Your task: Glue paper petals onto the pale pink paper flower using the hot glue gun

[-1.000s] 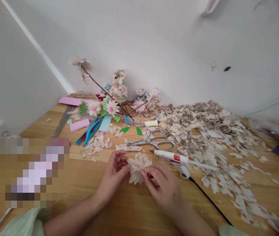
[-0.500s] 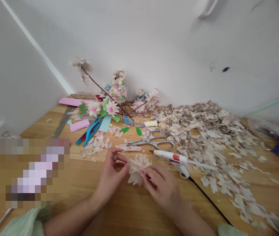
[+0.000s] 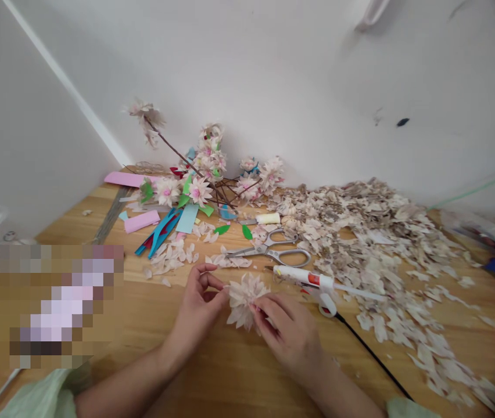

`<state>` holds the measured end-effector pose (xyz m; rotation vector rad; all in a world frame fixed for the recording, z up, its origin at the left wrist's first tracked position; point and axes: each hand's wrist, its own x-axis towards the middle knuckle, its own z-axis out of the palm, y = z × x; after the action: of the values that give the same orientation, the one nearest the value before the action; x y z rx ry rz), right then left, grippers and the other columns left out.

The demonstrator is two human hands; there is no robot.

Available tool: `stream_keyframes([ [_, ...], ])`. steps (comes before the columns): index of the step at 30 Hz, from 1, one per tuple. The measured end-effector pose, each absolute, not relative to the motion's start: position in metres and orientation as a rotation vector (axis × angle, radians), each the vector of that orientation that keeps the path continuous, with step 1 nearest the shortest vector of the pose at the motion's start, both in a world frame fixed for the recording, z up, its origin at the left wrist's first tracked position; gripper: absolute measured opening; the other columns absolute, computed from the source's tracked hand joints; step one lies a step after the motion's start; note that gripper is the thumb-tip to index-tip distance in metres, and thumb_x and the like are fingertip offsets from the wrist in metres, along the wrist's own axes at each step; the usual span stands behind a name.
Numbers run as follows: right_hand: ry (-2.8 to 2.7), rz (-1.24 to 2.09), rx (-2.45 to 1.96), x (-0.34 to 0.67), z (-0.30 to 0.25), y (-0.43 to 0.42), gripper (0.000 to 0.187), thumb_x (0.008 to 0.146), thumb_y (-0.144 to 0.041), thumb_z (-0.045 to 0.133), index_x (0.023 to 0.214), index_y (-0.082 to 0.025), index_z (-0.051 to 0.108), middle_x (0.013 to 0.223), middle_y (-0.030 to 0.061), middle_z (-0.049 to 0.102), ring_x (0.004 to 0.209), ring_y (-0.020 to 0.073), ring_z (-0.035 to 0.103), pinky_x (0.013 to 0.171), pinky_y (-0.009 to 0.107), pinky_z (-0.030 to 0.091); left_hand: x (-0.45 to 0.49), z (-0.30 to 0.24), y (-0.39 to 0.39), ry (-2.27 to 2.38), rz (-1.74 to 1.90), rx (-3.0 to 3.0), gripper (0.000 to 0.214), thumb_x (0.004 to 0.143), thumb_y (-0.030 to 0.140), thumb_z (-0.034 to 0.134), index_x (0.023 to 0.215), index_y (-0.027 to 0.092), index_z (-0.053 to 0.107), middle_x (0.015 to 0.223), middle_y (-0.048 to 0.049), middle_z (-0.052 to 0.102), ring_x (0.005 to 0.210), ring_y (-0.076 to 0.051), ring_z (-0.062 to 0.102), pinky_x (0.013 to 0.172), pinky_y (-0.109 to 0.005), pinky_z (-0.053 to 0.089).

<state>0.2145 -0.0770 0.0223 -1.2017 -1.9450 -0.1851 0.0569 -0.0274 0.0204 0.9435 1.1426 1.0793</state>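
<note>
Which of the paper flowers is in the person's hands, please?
The pale flower between left hand and right hand; the stemmed flowers lie farther back.

Bright, even, soft light, faint shadows, wide-angle bending at edges, dark right corners, pixelated patch at left

Matt wooden table (image 3: 99, 371), papery flower (image 3: 243, 297), shiny metal scissors (image 3: 269, 251).

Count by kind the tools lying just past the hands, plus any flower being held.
Scissors: 1
Glue gun: 1
Paper flower, held between left hand and right hand: 1
Total: 3
</note>
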Motion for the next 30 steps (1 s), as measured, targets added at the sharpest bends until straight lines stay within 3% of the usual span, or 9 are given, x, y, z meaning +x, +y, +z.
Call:
stream_keyframes([
  [5,-1.950,-0.204,-1.194,0.214,0.023,-0.078,0.015,0.088,-0.014,0.050,0.081,-0.018,0.062,0.070,0.0053,0.067,0.061,0.0160,0.062,0.055,0.026,0.052,0.056,0.019,-0.027,1.154,1.080,0.950,0.048,0.055,0.024,0.071,0.095,0.021,0.044,0.062,0.0084,0.053,0.052,-0.010,0.051,0.052,-0.022,0.038],
  [12,-1.969,-0.188,-1.192,0.214,0.023,-0.078,0.013,0.088,-0.013,0.052,0.080,-0.017,0.062,0.069,0.0046,0.066,0.060,0.0157,0.060,0.055,0.026,0.051,0.054,0.015,-0.031,1.043,1.011,0.976,0.042,0.060,0.023,0.068,0.097,0.021,0.048,0.079,0.0024,0.056,0.066,-0.012,0.053,0.059,-0.024,0.042],
  [22,-1.953,-0.196,-1.179,0.213,0.024,-0.078,0.014,0.088,-0.013,0.051,0.081,-0.018,0.062,0.069,0.0047,0.066,0.061,0.0157,0.061,0.056,0.026,0.051,0.060,0.012,-0.030,1.010,0.912,0.994,0.045,0.059,0.022,0.069,0.096,0.021,0.044,0.061,0.0091,0.050,0.051,-0.009,0.047,0.050,-0.021,0.035],
  [30,-1.968,-0.185,-1.159,0.212,0.024,-0.078,0.013,0.088,-0.012,0.052,0.081,-0.017,0.061,0.069,0.0052,0.066,0.060,0.0156,0.060,0.055,0.026,0.051,0.060,0.011,-0.031,0.965,0.956,0.904,0.044,0.061,0.023,0.069,0.098,0.021,0.045,0.070,0.0059,0.056,0.058,-0.009,0.051,0.056,-0.022,0.038],
])
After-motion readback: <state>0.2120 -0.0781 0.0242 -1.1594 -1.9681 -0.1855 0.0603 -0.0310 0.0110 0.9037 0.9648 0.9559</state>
